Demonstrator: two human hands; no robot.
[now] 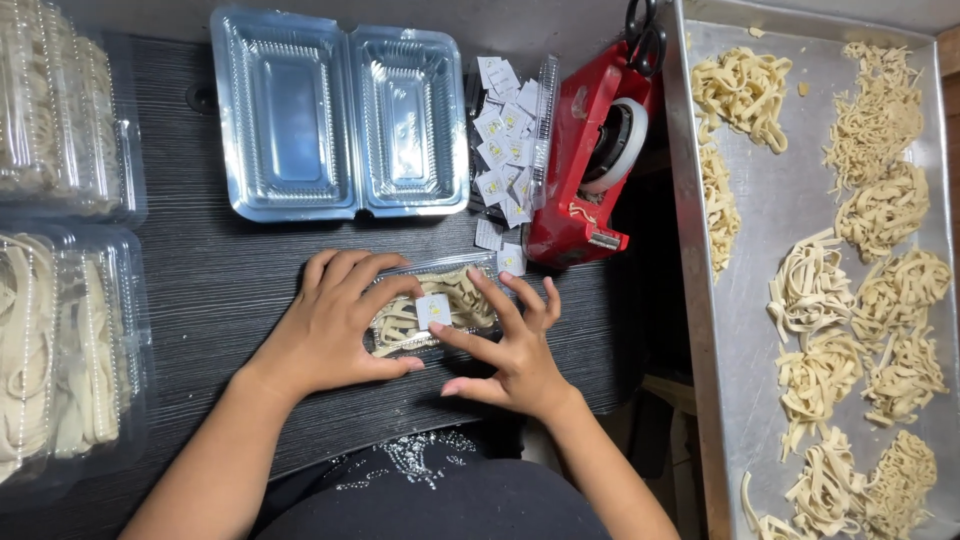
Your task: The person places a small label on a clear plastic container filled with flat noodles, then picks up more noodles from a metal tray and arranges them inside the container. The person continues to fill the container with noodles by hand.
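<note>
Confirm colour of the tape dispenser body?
Red tape dispenser, holding a white tape roll; head view.

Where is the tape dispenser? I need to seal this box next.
The red tape dispenser sits at the table's far right edge, between the pile of small labels and the metal noodle tray, just beyond the right hand.

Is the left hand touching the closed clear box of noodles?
Touching. The head view shows the left hand lying on the closed noodle box, fingers curled over its top edge.
</note>
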